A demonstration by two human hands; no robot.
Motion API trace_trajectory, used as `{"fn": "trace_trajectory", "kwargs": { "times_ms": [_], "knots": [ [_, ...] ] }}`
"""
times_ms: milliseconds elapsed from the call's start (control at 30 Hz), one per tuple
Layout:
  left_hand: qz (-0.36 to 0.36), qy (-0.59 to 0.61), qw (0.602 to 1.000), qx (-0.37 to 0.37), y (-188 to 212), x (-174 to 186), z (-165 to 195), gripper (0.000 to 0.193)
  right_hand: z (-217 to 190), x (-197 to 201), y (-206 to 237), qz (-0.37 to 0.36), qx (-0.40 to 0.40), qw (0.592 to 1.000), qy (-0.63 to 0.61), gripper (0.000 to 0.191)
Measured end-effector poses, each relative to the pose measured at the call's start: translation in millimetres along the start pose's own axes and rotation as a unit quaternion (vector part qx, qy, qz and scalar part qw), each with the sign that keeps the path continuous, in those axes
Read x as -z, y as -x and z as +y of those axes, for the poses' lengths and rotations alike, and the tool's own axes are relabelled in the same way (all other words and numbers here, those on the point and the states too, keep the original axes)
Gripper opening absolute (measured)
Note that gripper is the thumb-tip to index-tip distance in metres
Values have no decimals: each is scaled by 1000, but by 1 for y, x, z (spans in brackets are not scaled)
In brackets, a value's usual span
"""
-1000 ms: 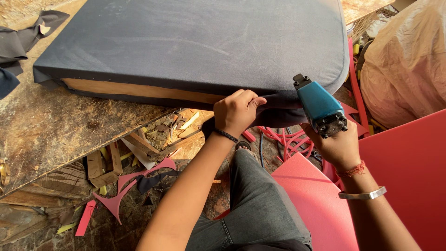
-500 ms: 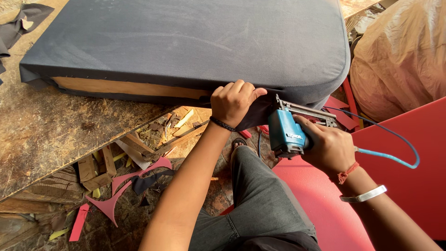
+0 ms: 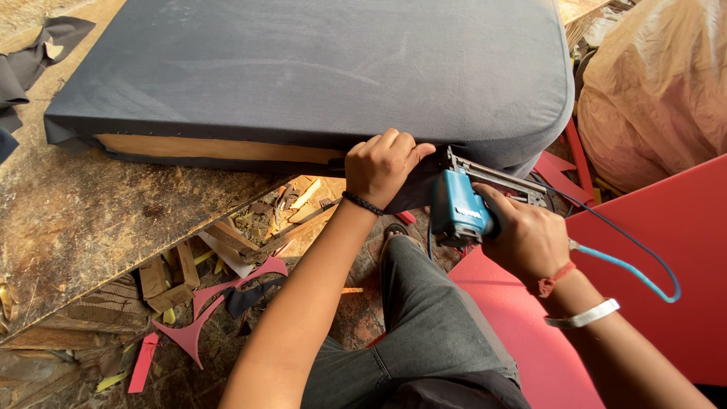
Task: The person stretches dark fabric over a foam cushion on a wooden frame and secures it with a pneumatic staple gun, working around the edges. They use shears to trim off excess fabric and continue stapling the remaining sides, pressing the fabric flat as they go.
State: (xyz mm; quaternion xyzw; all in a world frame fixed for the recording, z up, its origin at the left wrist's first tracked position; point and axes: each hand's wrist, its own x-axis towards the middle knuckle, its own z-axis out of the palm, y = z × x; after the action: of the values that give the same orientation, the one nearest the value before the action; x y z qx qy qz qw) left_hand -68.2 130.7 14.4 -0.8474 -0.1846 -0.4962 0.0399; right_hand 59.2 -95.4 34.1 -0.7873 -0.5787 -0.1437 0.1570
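A large cushion covered in dark blue fabric [image 3: 318, 68] lies on a worn wooden table [image 3: 98, 220]; a strip of bare wood shows along its near edge. My left hand [image 3: 382, 167] grips the fabric at that lower edge and pulls it taut. My right hand [image 3: 522, 235] holds a blue pneumatic staple gun [image 3: 466, 201], its nose pressed against the fabric just right of my left hand. A thin blue air hose [image 3: 636, 265] runs off the gun to the right.
Red boards [image 3: 651, 250] lean at the right beside my grey-trousered leg. A big bundle wrapped in plastic [image 3: 659, 91] stands at the upper right. Wood offcuts and red scraps [image 3: 197, 303] litter the floor under the table edge. Dark cloth pieces [image 3: 30, 53] lie at the far left.
My right hand has brought the staple gun down from a raised position and turned its nose against the cushion's edge. My left hand has kept its grip on the fabric.
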Motion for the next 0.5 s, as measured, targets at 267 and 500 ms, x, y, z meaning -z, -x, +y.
{"fn": "trace_trajectory", "kwargs": {
  "times_ms": [267,500],
  "knots": [
    [-152,12,979,136,10,-2,7,47,19,-4,40,-12,-14,1000,-8,67],
    [-137,14,977,163,15,1,6,44,5,-14,43,-21,19,999,18,62]
  ]
}}
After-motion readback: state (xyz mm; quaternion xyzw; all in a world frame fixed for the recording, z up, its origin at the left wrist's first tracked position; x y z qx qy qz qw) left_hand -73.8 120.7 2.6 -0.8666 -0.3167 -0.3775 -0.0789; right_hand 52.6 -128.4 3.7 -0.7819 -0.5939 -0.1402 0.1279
